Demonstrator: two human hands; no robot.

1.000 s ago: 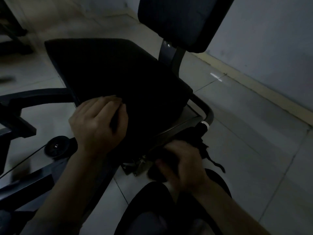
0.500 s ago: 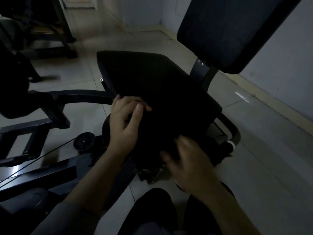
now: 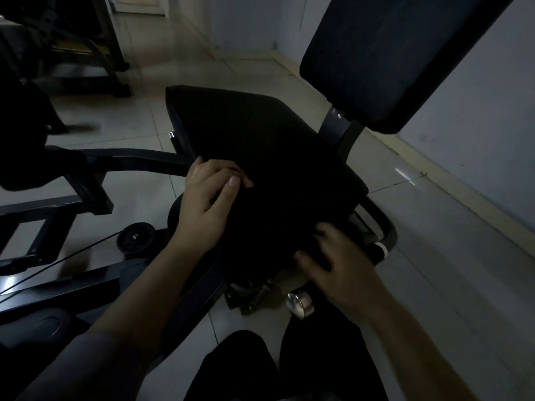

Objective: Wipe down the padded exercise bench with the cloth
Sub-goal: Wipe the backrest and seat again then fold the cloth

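Left hand [image 3: 211,195]: grip curled over the left edge of the black seat pad [image 3: 260,157], thumb on top. Right hand [image 3: 338,264]: blurred, fingers spread flat on the pad's near-right corner. Cloth: can't tell, too dark. Backrest pad [image 3: 385,53] upper right.

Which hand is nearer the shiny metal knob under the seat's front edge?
Right. The right hand lies on the seat pad's near corner, just above the metal knob. The left hand rests on the pad's left edge, farther up and away.
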